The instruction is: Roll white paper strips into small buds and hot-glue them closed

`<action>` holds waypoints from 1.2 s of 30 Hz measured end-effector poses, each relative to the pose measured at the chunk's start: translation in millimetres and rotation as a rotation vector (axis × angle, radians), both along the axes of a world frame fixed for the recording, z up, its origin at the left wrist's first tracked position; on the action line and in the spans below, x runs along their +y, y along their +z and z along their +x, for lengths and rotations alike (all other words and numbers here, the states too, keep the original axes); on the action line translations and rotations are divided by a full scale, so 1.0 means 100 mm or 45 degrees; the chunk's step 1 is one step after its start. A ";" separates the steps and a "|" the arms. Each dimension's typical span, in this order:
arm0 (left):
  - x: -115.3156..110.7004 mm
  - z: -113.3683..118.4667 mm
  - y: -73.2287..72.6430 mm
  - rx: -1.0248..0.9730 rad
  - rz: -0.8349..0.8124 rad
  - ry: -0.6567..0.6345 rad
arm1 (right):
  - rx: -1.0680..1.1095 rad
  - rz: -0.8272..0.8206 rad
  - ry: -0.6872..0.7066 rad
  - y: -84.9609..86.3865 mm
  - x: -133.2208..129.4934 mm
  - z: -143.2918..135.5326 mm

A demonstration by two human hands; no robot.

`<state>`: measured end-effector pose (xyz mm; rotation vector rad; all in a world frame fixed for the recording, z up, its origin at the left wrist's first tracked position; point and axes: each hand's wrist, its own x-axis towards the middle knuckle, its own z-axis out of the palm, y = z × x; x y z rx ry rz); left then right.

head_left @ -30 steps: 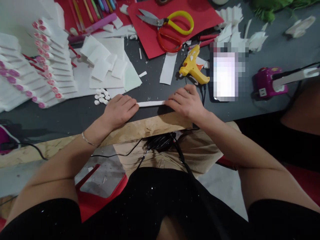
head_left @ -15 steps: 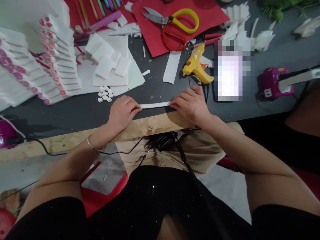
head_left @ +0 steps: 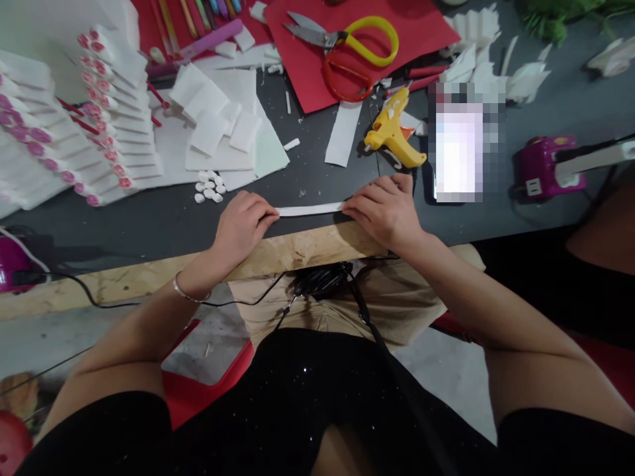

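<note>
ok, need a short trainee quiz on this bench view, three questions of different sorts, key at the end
1. True or false: the left hand and the right hand grip opposite ends of one white strip.

2. Multiple choice: what do the scissors mostly lie on?
a) the wooden edge
b) the red sheet
c) the green leaves

3. Fill in the blank: the body of the glue gun is ____ in colour.

Key: 1 true; 2 b; 3 yellow

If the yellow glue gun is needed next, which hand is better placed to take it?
Probably the right hand: the glue gun lies just beyond it, while the left hand is farther. Both pinch the white strip, though.
</note>
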<state>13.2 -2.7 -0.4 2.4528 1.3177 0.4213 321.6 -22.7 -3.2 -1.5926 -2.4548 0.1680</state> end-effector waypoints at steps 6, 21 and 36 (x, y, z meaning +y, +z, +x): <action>0.01 0.00 0.01 -0.053 -0.057 0.063 | 0.082 0.030 -0.059 -0.03 0.01 0.01; 0.06 -0.01 0.05 -0.016 -0.167 0.068 | 0.177 -0.005 -0.106 -0.04 0.08 0.03; 0.26 0.05 0.21 0.060 -0.363 0.082 | 0.177 -0.142 -0.088 0.01 0.23 0.04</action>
